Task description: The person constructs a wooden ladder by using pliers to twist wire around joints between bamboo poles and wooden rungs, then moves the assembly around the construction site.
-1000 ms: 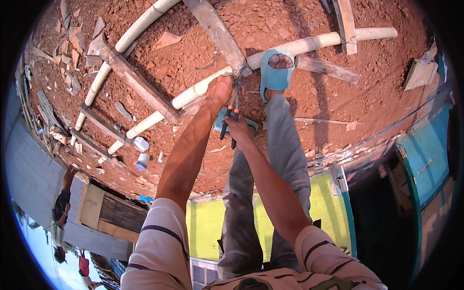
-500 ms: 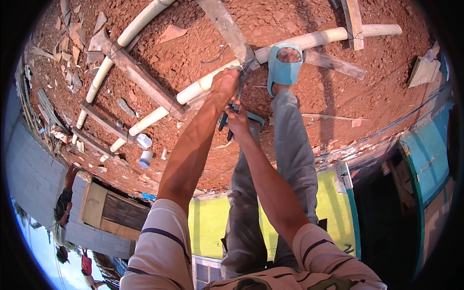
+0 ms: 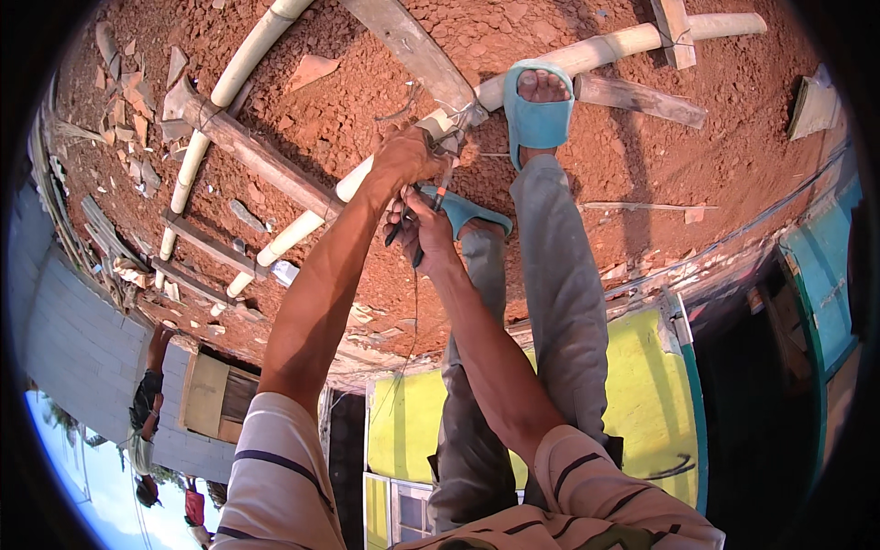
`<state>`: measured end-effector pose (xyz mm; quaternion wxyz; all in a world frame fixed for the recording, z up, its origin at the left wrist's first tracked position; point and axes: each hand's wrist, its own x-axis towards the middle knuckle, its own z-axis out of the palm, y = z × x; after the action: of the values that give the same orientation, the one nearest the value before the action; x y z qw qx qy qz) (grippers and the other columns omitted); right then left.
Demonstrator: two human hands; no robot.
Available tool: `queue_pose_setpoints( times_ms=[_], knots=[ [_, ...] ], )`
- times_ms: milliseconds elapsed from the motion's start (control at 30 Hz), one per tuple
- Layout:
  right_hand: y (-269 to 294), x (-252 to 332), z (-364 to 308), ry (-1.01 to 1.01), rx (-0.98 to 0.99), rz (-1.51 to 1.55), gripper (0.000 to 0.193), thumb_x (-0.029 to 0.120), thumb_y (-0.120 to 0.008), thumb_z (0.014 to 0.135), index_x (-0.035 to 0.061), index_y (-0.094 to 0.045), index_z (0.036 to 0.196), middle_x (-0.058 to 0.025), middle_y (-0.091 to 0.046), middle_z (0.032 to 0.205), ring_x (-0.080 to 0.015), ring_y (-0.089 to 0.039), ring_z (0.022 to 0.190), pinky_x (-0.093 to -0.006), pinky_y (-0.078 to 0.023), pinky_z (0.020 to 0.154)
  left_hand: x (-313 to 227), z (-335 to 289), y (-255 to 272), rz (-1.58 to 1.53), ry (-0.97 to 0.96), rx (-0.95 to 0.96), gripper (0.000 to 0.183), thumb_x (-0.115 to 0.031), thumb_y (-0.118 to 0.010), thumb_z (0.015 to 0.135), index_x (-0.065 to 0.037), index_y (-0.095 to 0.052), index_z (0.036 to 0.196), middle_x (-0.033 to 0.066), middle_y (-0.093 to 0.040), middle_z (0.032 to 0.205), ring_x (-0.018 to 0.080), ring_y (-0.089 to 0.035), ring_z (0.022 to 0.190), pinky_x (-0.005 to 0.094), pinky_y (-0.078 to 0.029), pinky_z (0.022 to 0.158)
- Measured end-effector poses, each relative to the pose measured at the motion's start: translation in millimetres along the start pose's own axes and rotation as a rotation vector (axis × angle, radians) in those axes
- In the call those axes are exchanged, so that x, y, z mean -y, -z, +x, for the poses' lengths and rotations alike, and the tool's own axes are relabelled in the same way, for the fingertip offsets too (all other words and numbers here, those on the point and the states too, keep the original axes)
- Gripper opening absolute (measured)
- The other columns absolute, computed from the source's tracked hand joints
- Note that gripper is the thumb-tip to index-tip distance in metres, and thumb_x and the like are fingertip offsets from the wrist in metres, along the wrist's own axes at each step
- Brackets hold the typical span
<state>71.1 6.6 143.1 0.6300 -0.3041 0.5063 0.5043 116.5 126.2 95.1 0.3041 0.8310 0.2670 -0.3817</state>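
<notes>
My left hand (image 3: 408,158) is closed beside the joint where a bamboo pole (image 3: 610,52) meets a wooden plank (image 3: 412,46). Its fingertips are hidden, so what it grips cannot be made out. Just below it, my right hand (image 3: 426,227) is closed around pliers (image 3: 441,194) with orange and black handles. The pliers' jaws point up toward the joint, close to the left fingers. A thin dark wire (image 3: 414,316) hangs down from the hands. Grey binding (image 3: 472,114) shows at the joint. My foot in a blue slipper (image 3: 539,124) rests on the pole.
Another bamboo pole (image 3: 190,160) with wooden crosspieces (image 3: 261,151) lies at the left on red, crumbly soil (image 3: 596,165). Broken tile pieces (image 3: 312,71) are scattered about. Below stand a yellow wall (image 3: 642,394) and a teal panel (image 3: 820,275). People (image 3: 147,412) appear at the lower left.
My right hand has moved up and left, closer to my left hand, and the pliers have shifted with it. The hanging wire now shows. The view has tilted slightly.
</notes>
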Motion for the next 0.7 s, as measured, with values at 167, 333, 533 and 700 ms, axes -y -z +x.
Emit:
queue_pose_setpoints(
  times_ms=[167,333,533,700],
  knots=[
    [11.8,-0.4,2.2,-0.118,0.147,0.150,0.012,0.021,-0.059,0.092,0.0087,-0.058,0.093,0.0003,-0.056,0.071,-0.0152,-0.057,0.067,-0.0330,-0.050,0.062,12.4,8.3,-7.5,-0.581,0.158,0.760,0.057,-0.053,-0.070,0.076,0.001,-0.066,0.093,0.0111,-0.067,0.087,0.0193,-0.062,0.078,0.0316,-0.051,0.064],
    [31.2,1.4,5.3,-0.166,0.223,0.090,0.031,0.034,-0.059,0.089,0.0048,-0.058,0.101,-0.0102,-0.064,0.085,-0.0247,-0.064,0.078,-0.0415,-0.053,0.074,5.2,-2.1,-27.0,-1.120,0.376,0.836,0.029,-0.032,-0.066,0.086,-0.004,-0.059,0.083,0.0067,-0.059,0.070,0.0180,-0.060,0.065,0.0310,-0.050,0.056],
    [36.4,19.5,-34.0,-0.271,0.266,-0.102,0.052,0.041,-0.062,0.087,0.0041,-0.050,0.122,-0.0152,-0.063,0.102,-0.0272,-0.062,0.101,-0.0387,-0.051,0.082,5.6,-19.1,-26.7,-1.234,0.403,0.605,0.026,-0.023,-0.059,0.090,0.002,-0.060,0.089,0.0073,-0.056,0.063,0.0197,-0.061,0.057,0.0320,-0.051,0.053],
    [36.7,17.1,-21.0,-0.092,0.209,-0.815,0.042,0.020,-0.071,0.083,0.0009,-0.049,0.113,-0.0107,-0.060,0.100,-0.0205,-0.060,0.087,-0.0391,-0.047,0.077,-6.0,-20.1,-62.4,-0.806,0.294,0.396,0.034,-0.028,-0.055,0.086,0.005,-0.061,0.078,0.0125,-0.058,0.058,0.0210,-0.061,0.052,0.0346,-0.051,0.055]
  ],
)
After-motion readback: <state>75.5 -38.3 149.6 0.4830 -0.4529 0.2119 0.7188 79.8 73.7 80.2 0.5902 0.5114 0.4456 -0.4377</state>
